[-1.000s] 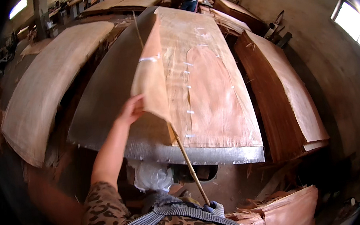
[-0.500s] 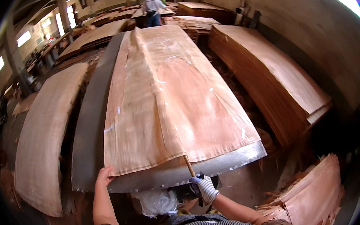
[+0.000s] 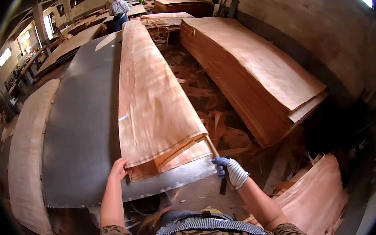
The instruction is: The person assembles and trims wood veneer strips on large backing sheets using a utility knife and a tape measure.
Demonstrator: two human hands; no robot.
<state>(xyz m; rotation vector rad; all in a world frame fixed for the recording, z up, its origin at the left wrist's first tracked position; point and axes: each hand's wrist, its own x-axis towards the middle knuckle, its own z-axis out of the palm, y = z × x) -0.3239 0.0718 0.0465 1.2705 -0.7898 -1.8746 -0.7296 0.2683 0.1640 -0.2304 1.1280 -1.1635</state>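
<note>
A long, thin wood veneer sheet (image 3: 155,98) lies folded over on the grey metal-topped table (image 3: 79,127), its layers gaping at the near end. My bare left hand (image 3: 118,168) is closed on the sheet's near left corner, fingers on top. At the near right corner, my right hand (image 3: 233,171), in a striped glove, is wrapped round a slim wooden stick (image 3: 212,146). The stick runs up along the fold, its far part hidden by the veneer. A dark flat strip (image 3: 223,187) sticks out below the gloved fingers; its kind is unclear.
Right of the table stands a tall veneer stack (image 3: 255,67), with scraps (image 3: 194,90) littering the floor between. A pale curved stack (image 3: 33,158) borders the left side. More veneer (image 3: 315,191) leans at lower right. Another person (image 3: 118,10) stands at the far end.
The veneer's right part has been folded over, and the sheet now covers a narrower strip, baring more table at left. My right hand and stick have moved right and slightly up.
</note>
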